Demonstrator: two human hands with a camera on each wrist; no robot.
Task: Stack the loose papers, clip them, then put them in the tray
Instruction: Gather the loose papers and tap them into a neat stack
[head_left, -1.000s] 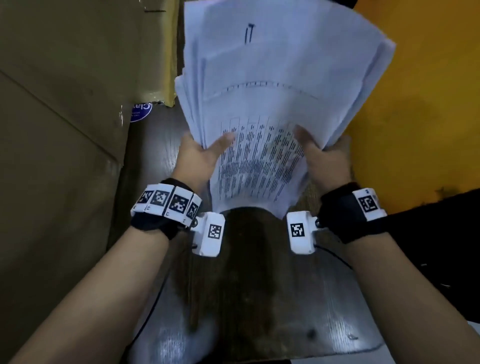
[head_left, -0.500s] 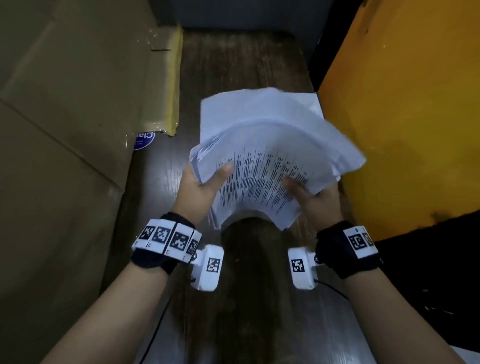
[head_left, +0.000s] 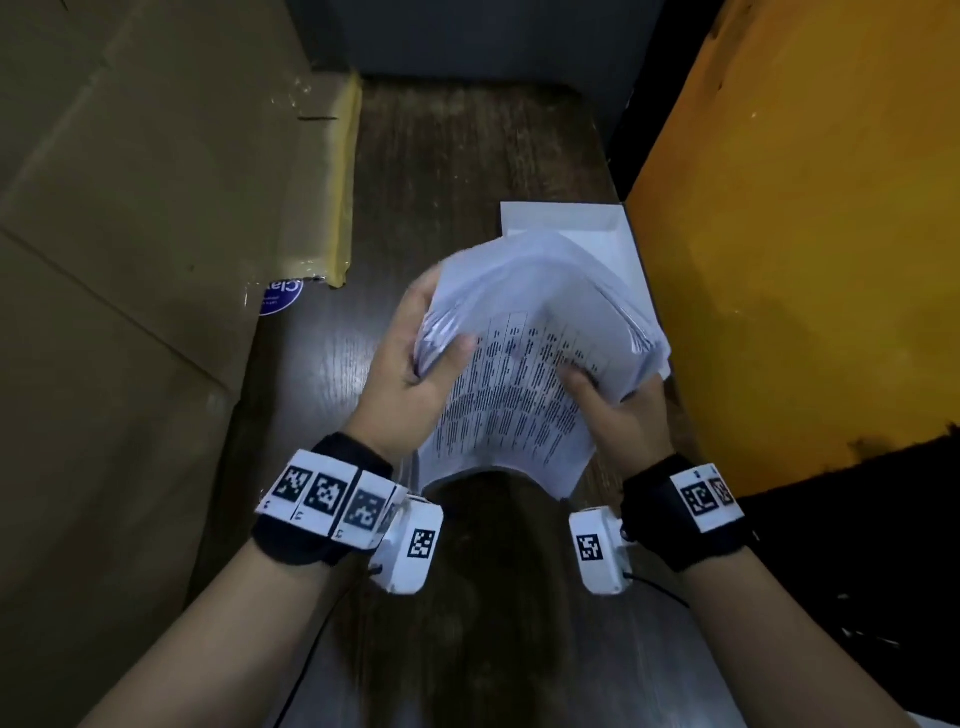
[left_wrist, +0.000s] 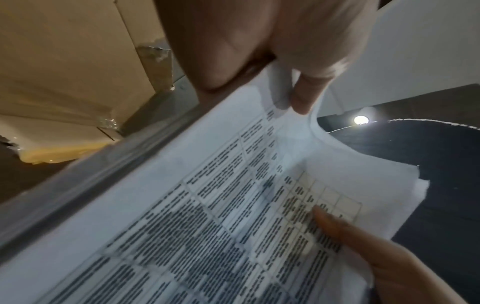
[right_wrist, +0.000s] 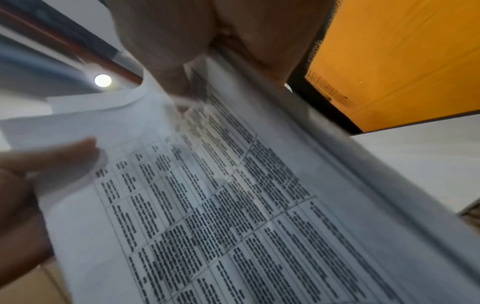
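A thick bundle of printed white papers (head_left: 524, 364) hangs above the dark wooden table (head_left: 467, 156), bent and curling away from me. My left hand (head_left: 415, 364) grips its left edge, thumb on the printed top sheet and fingers behind. My right hand (head_left: 618, 410) grips the right edge the same way. The left wrist view shows the papers (left_wrist: 207, 205) with my left hand (left_wrist: 285, 72) curled over their edge. In the right wrist view my right hand (right_wrist: 207, 51) clamps the papers (right_wrist: 233, 205). No clip shows.
A white flat tray or sheet (head_left: 571, 228) lies on the table behind the papers, against an orange box (head_left: 805, 260) on the right. A large brown cardboard box (head_left: 130, 260) walls the left side. A blue sticker (head_left: 280, 299) sits at its base.
The bundle has come down from high in front of me to just above the table, and the fanned sheets have drawn closer together. Both hands kept their grip.
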